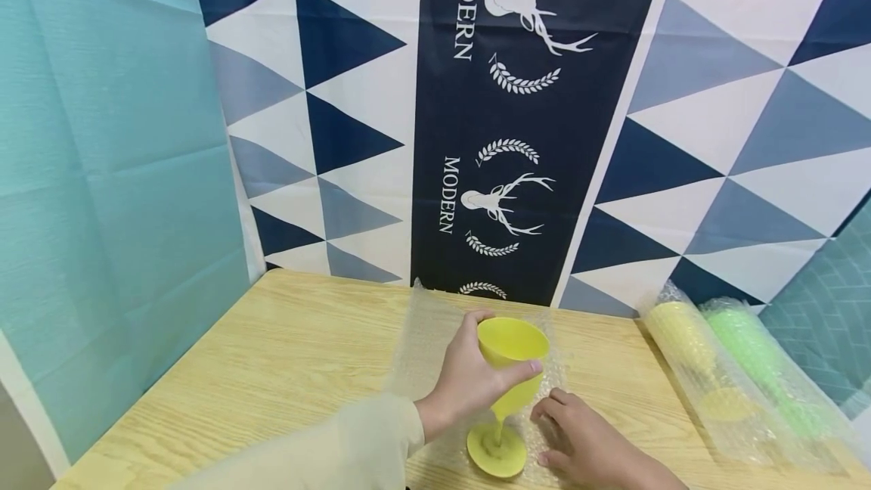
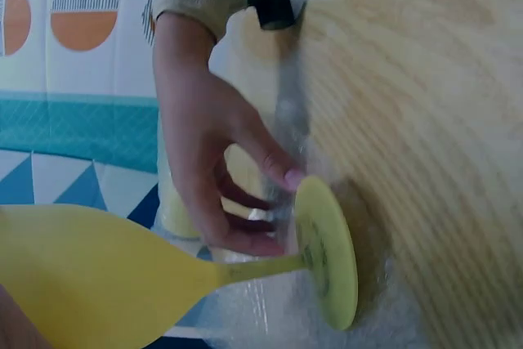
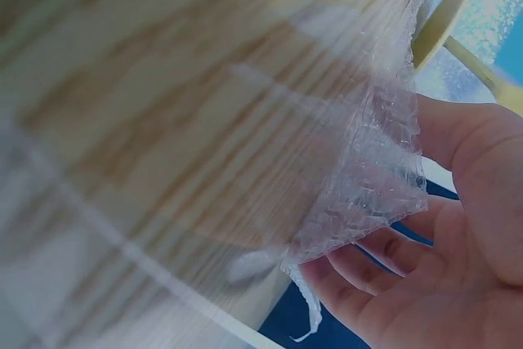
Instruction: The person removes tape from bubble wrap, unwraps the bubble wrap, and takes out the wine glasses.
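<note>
My left hand [image 1: 469, 373] holds a yellow plastic goblet [image 1: 512, 342] by its bowl, thumb on the near side. The goblet is upright, its round foot over a sheet of bubble wrap [image 1: 429, 339] spread on the table. In the left wrist view the goblet [image 2: 106, 271] lies sideways across the picture, its foot near my right hand [image 2: 204, 132]. The thumb and fingers of that hand are apart, beside the foot. In the right wrist view, the fingers of my right hand [image 3: 482, 202] touch the edge of the bubble wrap [image 3: 368, 177].
Two bubble-wrapped goblets, one yellow [image 1: 687, 339] and one green [image 1: 748, 346], lie at the right of the wood-grain table [image 1: 286, 354]. A patterned cloth [image 1: 490, 119] hangs behind the table, and a teal cloth [image 1: 116, 172] stands at the left.
</note>
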The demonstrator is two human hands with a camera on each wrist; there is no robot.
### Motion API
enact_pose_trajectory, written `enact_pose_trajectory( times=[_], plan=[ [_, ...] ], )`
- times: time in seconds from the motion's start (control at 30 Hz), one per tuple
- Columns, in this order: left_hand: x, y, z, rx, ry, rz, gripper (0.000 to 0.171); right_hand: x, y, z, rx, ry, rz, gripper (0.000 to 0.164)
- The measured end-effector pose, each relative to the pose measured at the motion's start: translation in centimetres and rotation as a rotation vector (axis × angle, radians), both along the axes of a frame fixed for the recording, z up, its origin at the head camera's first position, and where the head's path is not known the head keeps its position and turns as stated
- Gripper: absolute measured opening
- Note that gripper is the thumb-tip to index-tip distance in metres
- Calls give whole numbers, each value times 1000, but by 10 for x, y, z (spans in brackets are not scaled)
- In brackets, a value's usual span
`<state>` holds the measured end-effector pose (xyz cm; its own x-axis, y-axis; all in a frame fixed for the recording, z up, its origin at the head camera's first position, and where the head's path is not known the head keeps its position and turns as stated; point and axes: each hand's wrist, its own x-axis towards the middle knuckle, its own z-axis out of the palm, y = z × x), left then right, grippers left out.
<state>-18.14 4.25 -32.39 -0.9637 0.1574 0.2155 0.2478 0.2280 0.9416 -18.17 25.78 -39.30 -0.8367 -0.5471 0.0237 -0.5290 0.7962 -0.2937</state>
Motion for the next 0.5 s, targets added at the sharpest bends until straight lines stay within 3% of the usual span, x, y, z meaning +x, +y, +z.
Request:
enact_pose_trajectory(
  times=[0.13, 0.3, 0.5],
  plan=[
    [7, 0, -1, -11, 21, -15, 84, 0, 0, 0, -1, -6, -13, 44],
    [14, 0, -5, -15, 76, -27, 86, -1, -1, 1, 7, -39, -50, 57],
    [18, 2, -10, -20, 110, -55, 92, 1, 1, 0, -18, -7, -21, 62]
  ],
)
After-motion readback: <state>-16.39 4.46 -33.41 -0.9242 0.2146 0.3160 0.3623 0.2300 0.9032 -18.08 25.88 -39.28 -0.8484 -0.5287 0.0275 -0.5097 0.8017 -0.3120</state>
